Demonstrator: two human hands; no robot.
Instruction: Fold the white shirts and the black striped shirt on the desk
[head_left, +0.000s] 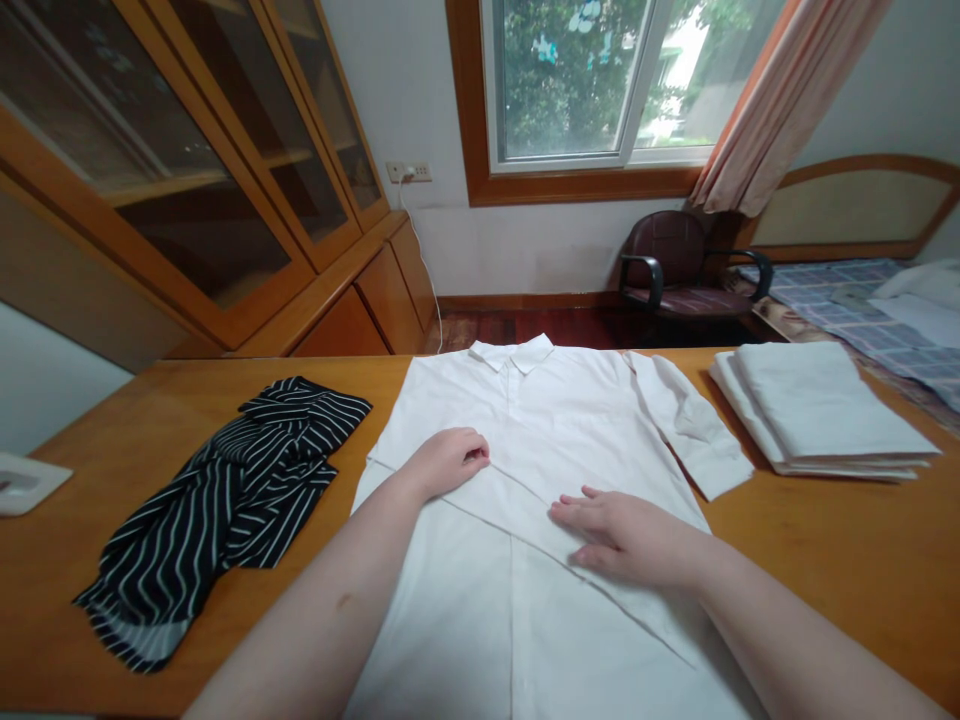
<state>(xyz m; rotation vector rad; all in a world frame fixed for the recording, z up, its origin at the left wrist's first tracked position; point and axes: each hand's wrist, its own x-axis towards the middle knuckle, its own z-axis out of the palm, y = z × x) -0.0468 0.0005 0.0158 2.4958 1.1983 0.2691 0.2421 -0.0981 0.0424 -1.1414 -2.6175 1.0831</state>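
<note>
A white collared shirt (465,400) lies spread on the wooden table, with its collar at the far side. One sleeve (517,500) is laid slantwise across its front, running down to the right. My left hand (446,462) rests on that sleeve's upper edge, its fingers curled together in a pinch on the cloth. Lower and to the right, my right hand (626,535) lies flat over the same sleeve, fingers stretched out. The other sleeve (686,425) sticks out to the right, bent and a little creased.
A crumpled black-and-white striped garment (217,500) lies on the table (810,570) at left. White folded cloths (825,405) are stacked at right. A white object (34,483) sits at the left edge. Beyond are a glass-fronted cabinet (300,250), an armchair (679,265) and a bed (877,310).
</note>
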